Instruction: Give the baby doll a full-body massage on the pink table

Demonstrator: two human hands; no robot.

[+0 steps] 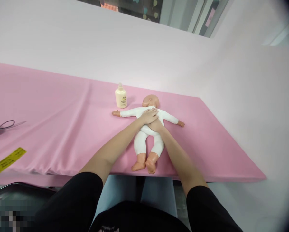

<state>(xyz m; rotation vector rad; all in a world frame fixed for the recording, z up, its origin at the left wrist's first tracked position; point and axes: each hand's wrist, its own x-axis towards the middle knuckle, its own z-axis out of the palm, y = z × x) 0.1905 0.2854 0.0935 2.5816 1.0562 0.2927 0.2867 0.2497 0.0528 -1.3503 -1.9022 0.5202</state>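
Note:
A baby doll [139, 141] in a white bodysuit lies on its back on the pink sheet [62, 129], arms spread, head away from me. My left hand [149, 116] lies flat on the doll's chest, fingers together and stretched out. My right hand [157, 125] rests just under it on the doll's belly, mostly hidden by the left hand. Neither hand grips anything. A small cream lotion bottle [121, 96] stands upright just left of the doll's head.
The pink sheet covers a padded table whose front edge [207, 178] is near me. A black cord [4, 125] and a yellow tape measure [5, 162] lie at the far left. A white wall rises behind and to the right.

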